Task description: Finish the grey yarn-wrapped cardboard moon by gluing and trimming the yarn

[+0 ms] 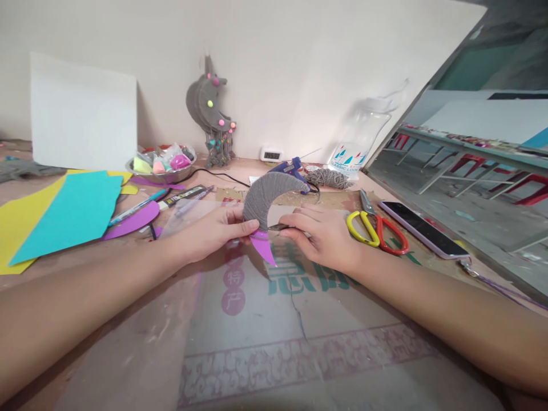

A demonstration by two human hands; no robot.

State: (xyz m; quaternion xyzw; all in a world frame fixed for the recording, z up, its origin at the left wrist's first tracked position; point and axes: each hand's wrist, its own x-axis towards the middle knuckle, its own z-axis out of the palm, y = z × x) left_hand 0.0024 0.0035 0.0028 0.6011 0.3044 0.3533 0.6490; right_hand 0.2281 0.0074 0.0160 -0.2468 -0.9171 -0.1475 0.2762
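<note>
My left hand (218, 231) grips a crescent moon (261, 197), its thumb on the front near the lower end. Grey yarn is wound closely round most of the crescent, while the bare lower tip (264, 250) is purple. Just right of it, my right hand (323, 234) is closed with thumb and fingers pinched round a small dark grey piece (278, 226). Most of that piece is hidden in the fingers, and its kind cannot be made out. Both hands are above a plastic-covered mat (257, 337) with printed characters.
Scissors (377, 231) and a phone (423, 228) lie at right. Behind the crescent are a blue glue gun (286, 167), grey yarn (327, 178), a clock (272, 153) and a jug (359, 137). Coloured sheets (68, 211), a bowl (162, 171) and a decorated moon (205, 105) stand leftward.
</note>
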